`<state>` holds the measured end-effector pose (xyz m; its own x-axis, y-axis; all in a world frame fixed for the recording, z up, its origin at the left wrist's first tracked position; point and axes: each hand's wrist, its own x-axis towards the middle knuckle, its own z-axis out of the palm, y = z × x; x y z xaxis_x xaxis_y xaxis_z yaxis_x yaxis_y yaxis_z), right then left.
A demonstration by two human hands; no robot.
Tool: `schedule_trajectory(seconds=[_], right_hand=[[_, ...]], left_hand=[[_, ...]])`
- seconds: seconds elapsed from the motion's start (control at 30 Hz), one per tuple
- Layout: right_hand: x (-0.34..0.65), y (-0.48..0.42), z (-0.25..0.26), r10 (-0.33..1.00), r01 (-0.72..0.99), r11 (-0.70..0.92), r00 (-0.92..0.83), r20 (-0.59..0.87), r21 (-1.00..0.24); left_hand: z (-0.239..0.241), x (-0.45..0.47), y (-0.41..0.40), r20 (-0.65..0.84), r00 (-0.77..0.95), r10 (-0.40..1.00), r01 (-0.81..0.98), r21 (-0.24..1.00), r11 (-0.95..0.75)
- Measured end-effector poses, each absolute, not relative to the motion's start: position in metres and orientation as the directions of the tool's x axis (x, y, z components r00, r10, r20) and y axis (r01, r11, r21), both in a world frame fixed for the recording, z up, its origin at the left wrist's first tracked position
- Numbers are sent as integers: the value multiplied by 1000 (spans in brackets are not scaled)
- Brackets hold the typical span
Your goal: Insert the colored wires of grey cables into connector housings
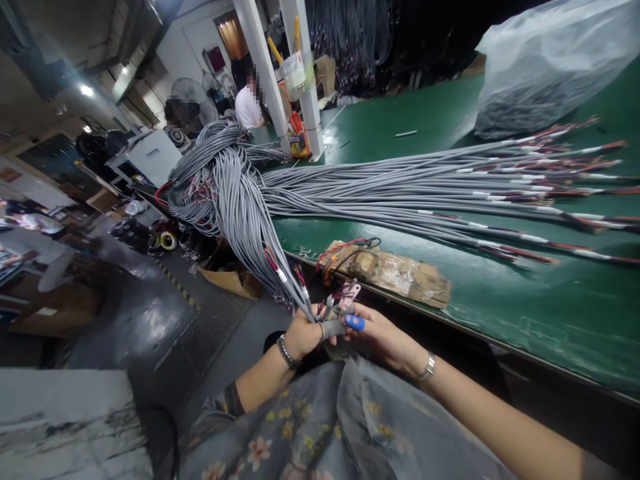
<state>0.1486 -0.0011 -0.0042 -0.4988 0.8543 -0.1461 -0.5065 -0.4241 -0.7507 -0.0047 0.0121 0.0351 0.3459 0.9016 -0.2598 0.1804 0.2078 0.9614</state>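
From where I stand, a long green counter [500, 300] runs off to the right, scuffed and shiny near its edge. Stripped gray cables [380, 187] lie across it in a broad sheaf, their colored wire ends fanned toward a cloudy plastic bag [555, 73]. At the counter's left end a thick hank [240, 193] droops over the edge, down toward the worker's hands.

The left hand [304, 333] has its fingers closed on a cable end from that hank, its thumb in a gray cover. The right hand [385, 337], with a blue cover [355, 323] on the thumb, bends its fingers in at the same wires; I can't tell exactly what they pinch. A pink piece [350, 293] pokes up between the two hands.

A worn wooden block [400, 272] lies along the counter's near edge. Behind, a person in white [247, 107] is partly hidden by a white post [265, 73]; a cardboard box [235, 277] sits on the dark floor [145, 327], near striped tape [177, 287].
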Motion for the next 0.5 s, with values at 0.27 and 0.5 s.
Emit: schedule_trajectory(seconds=[0.27, 0.5], right_hand=[[155, 7, -17, 884, -609, -450, -407, -230, -653], [155, 17, -7, 901, -645, -432, -344, -265, -631]], left_hand=[[43, -7, 11, -296, 310, 903, 212, 948, 238], [48, -17, 8, -330, 315, 890, 246, 934, 259]])
